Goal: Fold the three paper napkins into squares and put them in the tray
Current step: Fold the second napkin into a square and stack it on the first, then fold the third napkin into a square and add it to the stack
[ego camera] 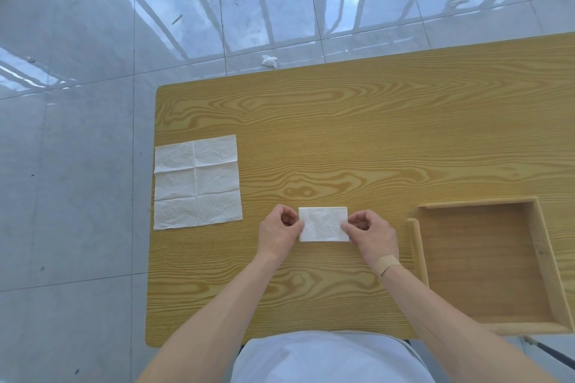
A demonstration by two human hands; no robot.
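On the wood-grain table [342, 121] over glossy floor tiles [77, 165], both hands' grips pinch the folded napkin [323, 224].

I see both bare forearms reaching forward from the near edge of the worktop, converging toward its middle. My left hand [278, 228] is curled, knuckles up, thumb and forefinger pinched on the left edge of the folded napkin [323, 224]. My right hand [371, 232] mirrors it, its fingers [350, 228] pressed on the napkin's right edge, the remaining ones tucked under the palm. A tan plaster [387, 263] crosses the back of the right wrist. Both wrists are low, close to the worktop [342, 140].
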